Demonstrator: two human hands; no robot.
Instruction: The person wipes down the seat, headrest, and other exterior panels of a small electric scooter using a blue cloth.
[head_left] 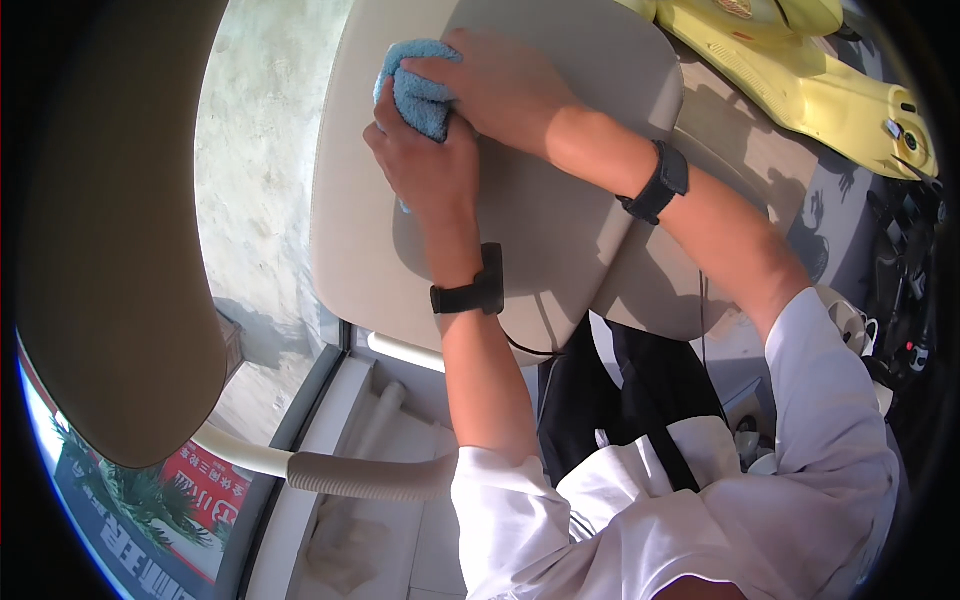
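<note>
A light-blue fluffy cloth (422,102) is bunched up near the far left part of a beige padded seat or backrest (570,50). My left hand (428,165) is closed around the cloth's near side, with its thumb and fingers pressing into the folds. From the right, my right hand (510,88) grips the same cloth, its fingers curled over the top. A small bit of blue shows beside my left wrist. Both wrists wear black straps, and the hands cast shadows on the beige surface.
At far right lies a yellow moulded vehicle body (800,75). A large brown rounded panel (130,240) stands close on the left. Below it runs a pale tube with a ribbed grip (370,477). A second beige pad (665,280) adjoins the first, and a thin black cord hangs nearby.
</note>
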